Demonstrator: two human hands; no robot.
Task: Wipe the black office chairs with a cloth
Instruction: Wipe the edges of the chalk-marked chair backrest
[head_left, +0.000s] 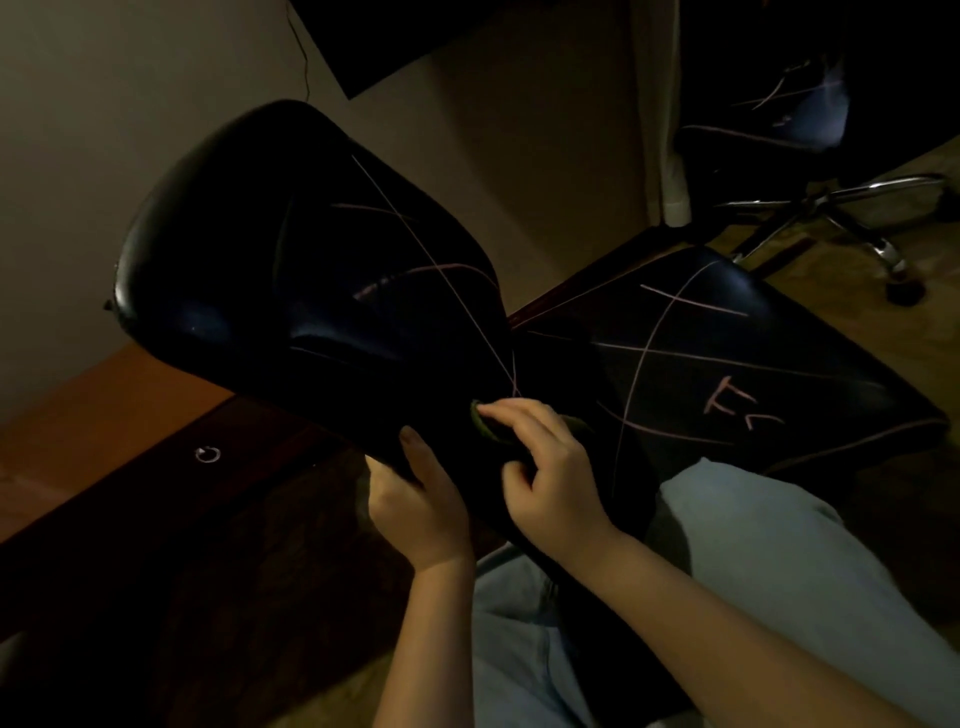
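Dim room. Chalk-marked black chair (311, 270): left hand (415, 499) fingers grip its lower edge, right hand (545, 467) fingers hold green cloth (485, 428) against it. Desk (104, 415) left of fingers; second chair (779, 119) well beyond.

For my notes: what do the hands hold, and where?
Left hand grips the chair back by its lower edge; right hand holds the cloth, bunched under its fingers.
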